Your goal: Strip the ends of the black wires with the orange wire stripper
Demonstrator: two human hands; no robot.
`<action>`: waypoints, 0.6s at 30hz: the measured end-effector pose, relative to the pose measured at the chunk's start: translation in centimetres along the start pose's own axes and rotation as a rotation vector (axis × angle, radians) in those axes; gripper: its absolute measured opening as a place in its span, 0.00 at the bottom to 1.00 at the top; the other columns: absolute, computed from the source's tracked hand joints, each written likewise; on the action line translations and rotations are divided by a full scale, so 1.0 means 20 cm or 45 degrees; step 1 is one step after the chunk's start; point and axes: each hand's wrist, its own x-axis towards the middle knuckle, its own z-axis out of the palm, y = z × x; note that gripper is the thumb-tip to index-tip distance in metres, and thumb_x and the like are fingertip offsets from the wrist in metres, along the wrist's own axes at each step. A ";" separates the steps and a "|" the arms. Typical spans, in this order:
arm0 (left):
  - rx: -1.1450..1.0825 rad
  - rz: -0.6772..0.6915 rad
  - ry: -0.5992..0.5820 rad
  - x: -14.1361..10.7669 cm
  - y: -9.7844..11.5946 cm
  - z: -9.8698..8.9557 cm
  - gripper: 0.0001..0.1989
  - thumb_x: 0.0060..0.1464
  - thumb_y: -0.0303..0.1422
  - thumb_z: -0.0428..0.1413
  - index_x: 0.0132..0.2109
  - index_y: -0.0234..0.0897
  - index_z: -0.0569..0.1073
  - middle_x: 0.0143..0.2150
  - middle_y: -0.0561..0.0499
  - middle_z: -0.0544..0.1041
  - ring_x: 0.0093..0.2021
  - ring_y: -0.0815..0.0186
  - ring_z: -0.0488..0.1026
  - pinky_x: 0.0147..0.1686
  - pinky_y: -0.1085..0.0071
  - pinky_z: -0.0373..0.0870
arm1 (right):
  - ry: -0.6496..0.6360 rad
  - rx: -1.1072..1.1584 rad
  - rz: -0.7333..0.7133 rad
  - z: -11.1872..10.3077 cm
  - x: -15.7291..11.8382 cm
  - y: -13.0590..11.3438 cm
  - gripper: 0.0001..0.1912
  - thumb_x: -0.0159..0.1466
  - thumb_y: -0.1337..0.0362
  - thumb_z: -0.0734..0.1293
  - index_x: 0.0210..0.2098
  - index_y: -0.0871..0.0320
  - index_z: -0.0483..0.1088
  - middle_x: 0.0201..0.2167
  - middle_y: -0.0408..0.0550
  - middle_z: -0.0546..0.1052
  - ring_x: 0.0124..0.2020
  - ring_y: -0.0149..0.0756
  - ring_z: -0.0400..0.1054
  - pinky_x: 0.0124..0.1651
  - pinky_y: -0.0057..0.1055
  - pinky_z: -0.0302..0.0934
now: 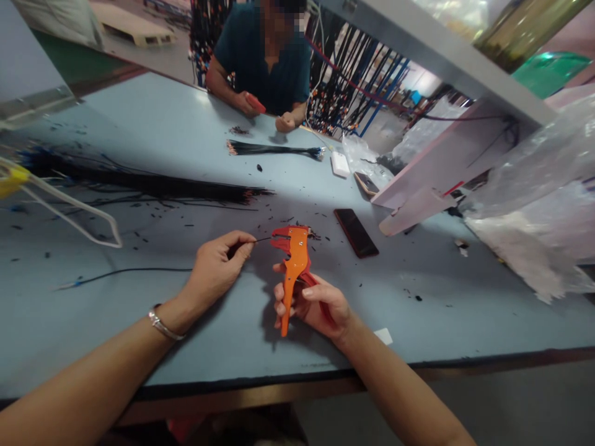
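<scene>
A pale blue bench (153,130) with a dark front edge fills most of the view, its top dotted with tiny black offcuts. At the far left, a white looped cord (74,214) with a yellow tag lies on it, and beside that a long bundle of thin black wires (153,184) stretches rightward across the surface. A single loose black wire (125,271) lies nearer the front edge.

The left hand (218,266), a silver bangle (163,325) on its wrist, has thumb and fingertips pinched together on a short thin black wire (263,240), held just above the bench with its free end pointing to the head of an orange and red wire stripper tool (294,272). The right hand (316,303) is clamped around the tool's handles, holding it upright over the bench near the front edge.

Just right of the tool, a dark flat phone (356,232) lies face up. Farther back lie a smaller bundle of black wires (274,149) and a small white box (340,163). Across the bench, a person in a dark teal shirt (264,56) works with both hands, one holding something red. Behind hang racks of black cables (353,80). At the right, a white slanted panel (432,167) and crumpled clear plastic sheeting (539,204) rest on the bench under a grey shelf (441,52).
</scene>
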 end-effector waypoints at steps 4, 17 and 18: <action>0.000 0.023 0.016 0.00 0.00 0.00 0.12 0.52 0.40 0.53 0.34 0.38 0.76 0.32 0.51 0.79 0.34 0.64 0.73 0.36 0.73 0.69 | 0.001 0.014 -0.003 0.01 0.00 0.00 0.30 0.52 0.64 0.68 0.54 0.59 0.63 0.36 0.48 0.75 0.34 0.38 0.71 0.38 0.42 0.70; 0.105 0.013 0.055 -0.02 0.03 -0.02 0.12 0.52 0.40 0.51 0.32 0.38 0.75 0.29 0.52 0.77 0.30 0.65 0.71 0.33 0.73 0.67 | 0.025 -0.325 -0.175 0.01 -0.04 -0.05 0.30 0.55 0.61 0.71 0.55 0.60 0.63 0.38 0.50 0.74 0.34 0.38 0.70 0.36 0.39 0.69; 0.097 0.018 0.054 -0.02 0.03 -0.02 0.12 0.52 0.40 0.51 0.33 0.38 0.75 0.29 0.52 0.77 0.30 0.66 0.71 0.33 0.73 0.67 | 0.062 -0.399 -0.188 0.01 -0.05 -0.06 0.29 0.55 0.60 0.72 0.54 0.60 0.63 0.38 0.51 0.74 0.34 0.38 0.70 0.36 0.38 0.68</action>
